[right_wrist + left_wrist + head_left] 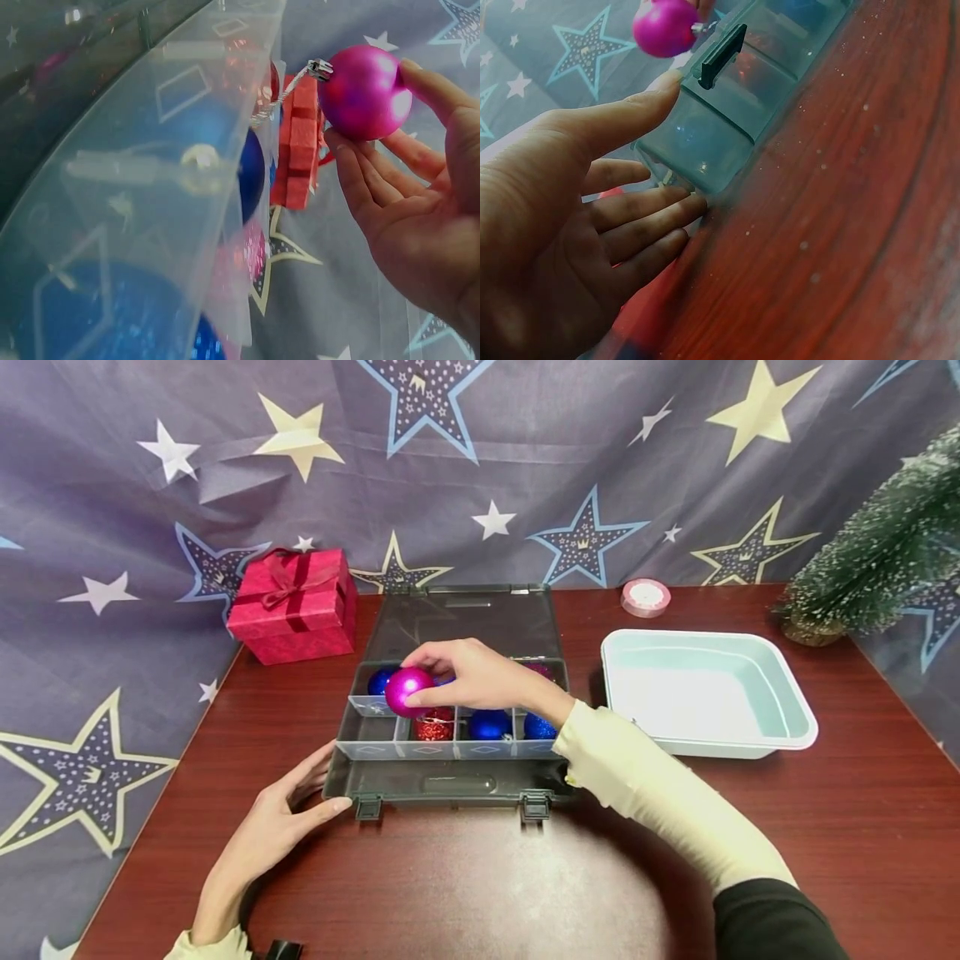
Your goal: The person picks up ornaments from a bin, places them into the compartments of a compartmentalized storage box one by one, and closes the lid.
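My right hand (487,675) pinches a shiny magenta Christmas ball (408,692) between thumb and fingers, above the left part of a divided plastic case (450,750). In the right wrist view the silver cap and a string show on the magenta ball (366,93). At the case's front left corner rests my left hand (273,822), its thumb by the front edge and its fingers fairly straight along the side. Several ornaments sit in the compartments, among them a red glittery one (434,725) and a blue ball (490,726). The front left compartment shows no ornament.
Right of the case stands a pale mint tray (776,693). Behind it lies a pink-and-white ribbon roll (645,598). A red gift box (292,606) is at the back left, a small frosted Christmas tree (877,543) at the right. The dark case lid (465,618) lies back.
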A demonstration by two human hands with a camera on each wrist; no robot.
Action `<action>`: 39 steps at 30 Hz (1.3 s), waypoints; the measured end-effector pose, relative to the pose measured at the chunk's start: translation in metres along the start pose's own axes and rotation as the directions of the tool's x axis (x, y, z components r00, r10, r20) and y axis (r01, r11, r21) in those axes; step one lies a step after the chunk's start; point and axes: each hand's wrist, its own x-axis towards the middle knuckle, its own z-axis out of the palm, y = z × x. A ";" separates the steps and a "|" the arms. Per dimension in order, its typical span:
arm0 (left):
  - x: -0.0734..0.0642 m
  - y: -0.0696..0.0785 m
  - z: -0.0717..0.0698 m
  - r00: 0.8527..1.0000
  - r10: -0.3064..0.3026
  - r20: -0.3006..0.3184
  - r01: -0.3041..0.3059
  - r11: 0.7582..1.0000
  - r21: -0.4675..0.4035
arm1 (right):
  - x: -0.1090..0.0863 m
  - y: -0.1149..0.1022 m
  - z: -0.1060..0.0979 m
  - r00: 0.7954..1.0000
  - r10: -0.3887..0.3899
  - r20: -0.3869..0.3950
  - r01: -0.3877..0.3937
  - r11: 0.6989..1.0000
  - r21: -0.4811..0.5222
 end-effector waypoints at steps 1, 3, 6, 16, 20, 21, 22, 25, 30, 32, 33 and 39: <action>0.000 0.000 0.000 1.000 0.000 0.000 0.000 1.000 0.000 | 0.003 -0.001 0.002 1.000 0.000 0.007 0.000 1.000 -0.011; 0.001 0.001 0.000 1.000 0.002 0.001 -0.002 1.000 -0.001 | 0.008 -0.003 0.006 1.000 0.003 0.015 -0.003 1.000 -0.026; 0.001 0.001 0.001 1.000 0.005 0.003 -0.005 1.000 -0.003 | 0.017 -0.004 0.012 1.000 -0.001 0.026 0.002 0.999 -0.053; 0.002 0.001 0.000 1.000 -0.003 0.016 0.003 1.000 0.008 | 0.033 -0.009 0.024 0.998 -0.004 0.059 0.012 0.991 -0.132; 0.002 0.001 0.001 1.000 -0.008 0.017 0.007 1.000 0.004 | 0.035 -0.008 0.026 0.998 -0.002 0.067 0.013 0.987 -0.162; 0.002 0.001 0.001 1.000 -0.008 0.016 0.008 1.000 0.003 | 0.035 -0.008 0.026 0.997 0.000 0.072 0.011 0.987 -0.160; 0.002 0.001 0.001 1.000 -0.007 0.016 0.007 1.000 0.001 | 0.035 -0.007 0.027 0.997 0.005 0.076 0.006 0.989 -0.151; 0.002 0.000 0.001 1.000 0.001 0.013 -0.001 1.000 0.000 | 0.035 -0.006 0.026 0.996 0.024 0.083 -0.015 0.994 -0.104; 0.002 -0.001 0.002 1.000 0.017 0.007 -0.017 1.000 -0.006 | 0.030 -0.004 0.019 0.997 0.039 0.067 -0.035 0.997 -0.065; 0.002 -0.001 0.002 1.000 0.017 0.004 -0.017 1.000 -0.007 | 0.026 -0.002 0.015 0.998 0.037 0.051 -0.033 0.997 -0.063; 0.002 0.000 0.002 1.000 0.015 0.004 -0.015 1.000 -0.006 | 0.024 0.000 0.013 0.998 0.036 0.043 -0.033 0.998 -0.062; 0.000 0.002 0.000 1.000 -0.007 0.015 0.007 1.000 0.010 | 0.008 0.008 -0.006 0.997 0.070 -0.013 -0.070 0.995 -0.070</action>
